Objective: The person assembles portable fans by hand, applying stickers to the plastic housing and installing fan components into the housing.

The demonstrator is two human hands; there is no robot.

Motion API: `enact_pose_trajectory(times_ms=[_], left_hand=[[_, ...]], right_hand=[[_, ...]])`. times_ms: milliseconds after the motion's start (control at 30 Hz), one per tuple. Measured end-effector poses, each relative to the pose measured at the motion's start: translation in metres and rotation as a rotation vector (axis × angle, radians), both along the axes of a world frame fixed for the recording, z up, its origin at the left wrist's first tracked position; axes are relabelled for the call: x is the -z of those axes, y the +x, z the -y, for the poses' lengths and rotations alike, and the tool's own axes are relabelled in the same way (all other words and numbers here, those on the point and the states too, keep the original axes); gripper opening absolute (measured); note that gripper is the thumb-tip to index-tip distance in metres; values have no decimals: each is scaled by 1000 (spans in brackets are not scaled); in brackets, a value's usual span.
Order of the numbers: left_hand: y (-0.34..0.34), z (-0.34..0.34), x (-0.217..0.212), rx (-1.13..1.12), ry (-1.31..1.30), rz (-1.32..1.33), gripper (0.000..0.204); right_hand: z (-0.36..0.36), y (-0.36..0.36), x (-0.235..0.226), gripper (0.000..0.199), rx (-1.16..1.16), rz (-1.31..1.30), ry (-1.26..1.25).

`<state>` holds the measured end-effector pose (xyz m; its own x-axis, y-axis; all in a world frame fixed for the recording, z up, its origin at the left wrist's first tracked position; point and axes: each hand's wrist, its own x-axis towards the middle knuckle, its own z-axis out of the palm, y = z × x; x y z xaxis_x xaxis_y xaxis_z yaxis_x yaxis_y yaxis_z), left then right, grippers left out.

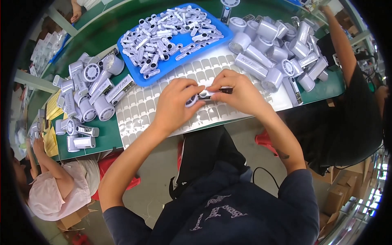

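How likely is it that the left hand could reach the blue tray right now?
Likely yes: the blue tray sits just beyond the left hand, with only the flat white sheet showing between them. The hand is busy with a handheld fan, though, so it would probably have to let go first.

I count 1 blue tray, 2 heaps of fans and perhaps 3 red stools.

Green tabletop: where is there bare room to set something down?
Bare green tabletop lies left of the blue tray, beyond the left fan pile; a narrower strip separates that pile's near end from the label sheet. Inside the tray, a bare patch sits among white parts. Crowded: the right fan pile and mid-sheet, around left hand and right hand.
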<state>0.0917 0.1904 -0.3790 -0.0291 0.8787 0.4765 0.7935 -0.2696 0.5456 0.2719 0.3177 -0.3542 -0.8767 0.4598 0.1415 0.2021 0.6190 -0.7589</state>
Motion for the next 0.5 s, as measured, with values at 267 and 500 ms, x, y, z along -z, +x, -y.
enact_pose_trajectory(times_ms=[267, 500], left_hand=[[38, 26, -2, -154, -9, -15, 40], [35, 26, 9, -105, -39, -61, 41]], right_hand=[[15, 21, 18, 58, -214, 70, 18], [22, 27, 41, 50, -123, -155, 287]])
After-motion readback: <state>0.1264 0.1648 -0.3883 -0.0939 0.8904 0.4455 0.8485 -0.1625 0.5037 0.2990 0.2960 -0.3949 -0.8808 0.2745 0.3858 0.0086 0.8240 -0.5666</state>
